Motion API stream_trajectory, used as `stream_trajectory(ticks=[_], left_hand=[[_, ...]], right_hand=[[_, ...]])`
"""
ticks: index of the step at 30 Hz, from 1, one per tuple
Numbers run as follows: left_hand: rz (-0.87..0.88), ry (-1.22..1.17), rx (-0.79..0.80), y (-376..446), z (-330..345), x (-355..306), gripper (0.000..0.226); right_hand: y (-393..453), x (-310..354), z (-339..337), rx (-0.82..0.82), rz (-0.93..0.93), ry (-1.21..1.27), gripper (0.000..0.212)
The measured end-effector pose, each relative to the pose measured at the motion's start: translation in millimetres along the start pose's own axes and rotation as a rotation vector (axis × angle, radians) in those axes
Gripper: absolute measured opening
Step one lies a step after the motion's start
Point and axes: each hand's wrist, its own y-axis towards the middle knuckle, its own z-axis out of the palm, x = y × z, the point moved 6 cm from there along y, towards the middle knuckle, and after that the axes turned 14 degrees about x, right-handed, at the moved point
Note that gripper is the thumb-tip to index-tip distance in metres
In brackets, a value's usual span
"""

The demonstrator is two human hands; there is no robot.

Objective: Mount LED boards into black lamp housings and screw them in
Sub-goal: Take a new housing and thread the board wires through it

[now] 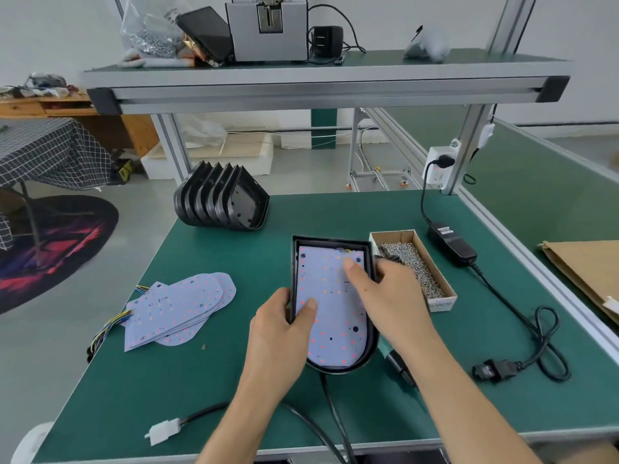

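- Your two forearms reach in from the bottom edge of the head view, over a white plug connector [163, 431] on a black cable near the front of the green desk [207, 380].
- Your left hand [279, 333] grips the left wall of the black lamp housing [371, 354]: the fingers curl round the outside and the thumb lies on the LED board [330, 306] inside it.
- Your right hand [385, 296] rests on the right side of that board, the fingers loosely bent with the fingertips [350, 262] pressing its upper part; it holds nothing.
- That board sits inside the housing at the middle of the desk, its rounded end toward you.
- Just right of the housing stands a cardboard box of screws [413, 266]; a black power adapter [451, 242] lies beyond it, its cable looping toward the right edge.
- To your left, a fanned pile of spare LED boards [177, 309] lies flat, coloured wires trailing off the desk edge.
- Farther back on the left, a row of empty housings [221, 200] stands nested on edge.
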Motion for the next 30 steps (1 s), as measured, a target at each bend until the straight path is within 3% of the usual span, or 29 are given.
stream_trajectory(ticks=[3, 6, 10, 16, 21, 23, 26, 30], left_hand=[[-0.157, -0.048, -0.032, 15.3, -7.0, 37.1, 0.028], [-0.245, -0.062, -0.053, 26.4, -12.8, 65.7, 0.02], [-0.256, 0.048, -0.047, 28.8, -13.5, 69.5, 0.021], [-0.216, 0.206, -0.064, 21.3, -9.0, 51.2, 0.034], [-0.216, 0.295, -0.019, 22.6, -0.4, 43.9, 0.037], [-0.229, 0.288, -0.009, 23.5, 1.9, 44.0, 0.036], [-0.25, 0.277, 0.002, 24.4, 3.6, 44.2, 0.033], [-0.268, 0.291, 0.014, 27.2, 4.3, 45.4, 0.033]], right_hand=[[-8.6, -9.0, 12.8, 0.114, 0.028, -0.064, 0.049], [-29.6, -21.9, 3.9, 0.014, -0.033, -0.073, 0.028], [-47.1, -42.9, -10.4, -0.048, -0.004, -0.308, 0.015], [-34.6, -60.4, 8.1, 0.079, 0.114, -0.684, 0.035], [-10.4, -66.3, 27.2, 0.183, 0.16, -0.939, 0.039], [-4.0, -73.0, 24.0, 0.237, 0.168, -0.871, 0.033], [-6.7, -82.5, 1.9, 0.269, 0.198, -0.478, 0.03], [-37.1, -70.0, -25.3, 0.132, -0.006, 0.097, 0.028]])
